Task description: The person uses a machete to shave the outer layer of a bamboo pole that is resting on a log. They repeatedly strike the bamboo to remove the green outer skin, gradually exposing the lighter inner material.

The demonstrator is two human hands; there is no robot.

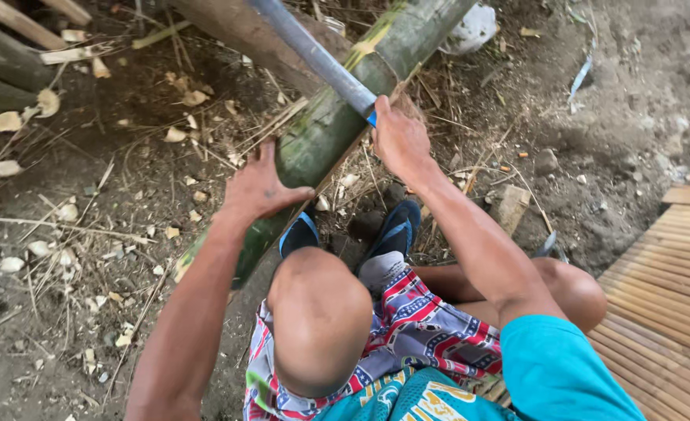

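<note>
My left hand (260, 187) lies flat on the thick green bamboo pole (325, 125), fingers spread over its curved side, pressing rather than wrapping; the palm is open against it, not closed round anything. My right hand (399, 140) is clamped on the handle of a long blade (313, 56), whose grey steel runs up and away along the pole toward the top of the view. The pole slants across the dirt ground (111, 234) from the top middle down to just in front of my feet, its lower end by my blue sandals (395, 230).

I judge this bamboo to be heavy and very stiff: it will not bend under my palm, but being round and smooth-skinned it may roll or slip, so I hold it on the broad flank near the lower end, where my weight pins it. The skin looks waxy, and any split edge would be sharp, so I keep my fingers off the cut line. Pale bamboo chips (1, 121) lie scattered toward the left edge of the ground, and a slatted bamboo platform (665, 288) sits at my right.
</note>
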